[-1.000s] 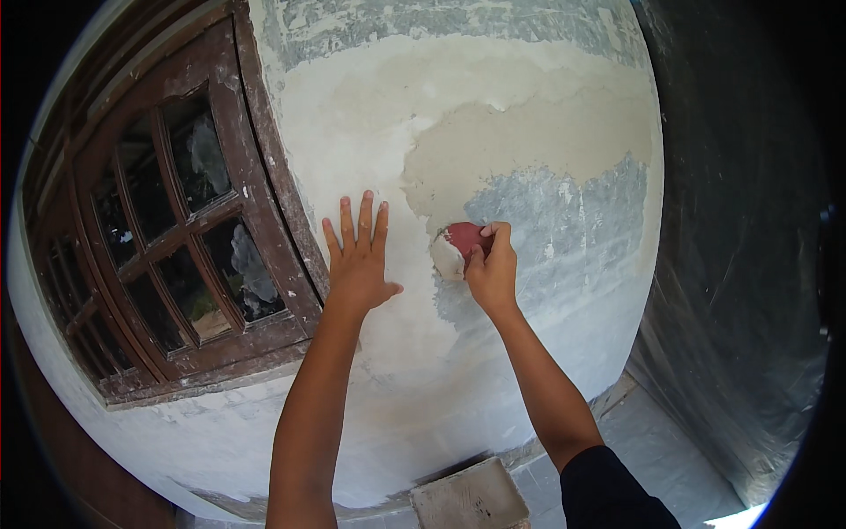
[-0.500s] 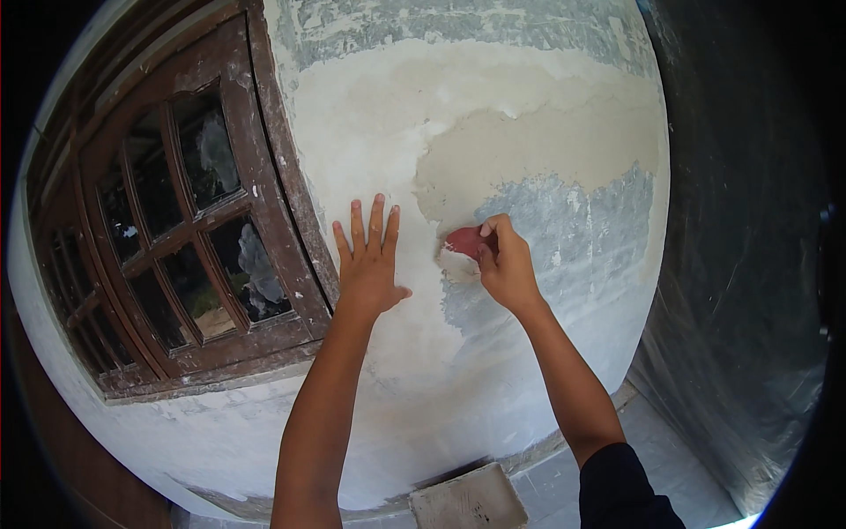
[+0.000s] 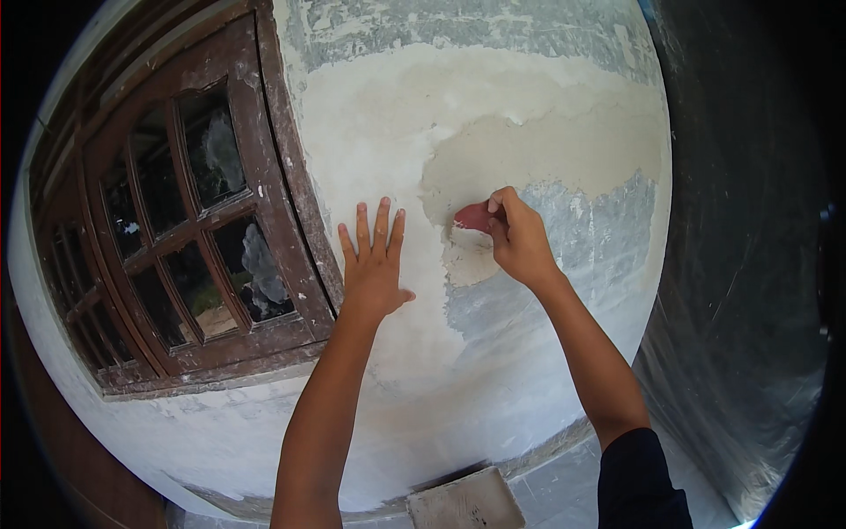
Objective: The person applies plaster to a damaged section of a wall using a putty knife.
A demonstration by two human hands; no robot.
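My right hand [image 3: 522,236] pinches a small red scraper [image 3: 473,216] between thumb and fingers. The scraper's edge rests on the wall [image 3: 361,150], with pale wet-looking filler [image 3: 471,257] just under it. Beige filler [image 3: 538,145] spreads above and to the right of the hand, and a bare bluish-grey patch [image 3: 590,234] lies to the right of it. To the left, my left hand [image 3: 374,273] lies flat on the whitish part of the wall, fingers spread, holding nothing.
A brown wooden window [image 3: 198,212] with several glass panes fills the left side. Dark plastic sheeting [image 3: 740,264] hangs at the right. Below, at the wall's foot, a shallow tray-like board [image 3: 467,504] smeared with filler rests on grey sheeting [image 3: 555,480].
My right hand has moved up the wall with the scraper, and more beige filler shows beneath it, over what was bluish-grey. My left hand stays in place on the wall.
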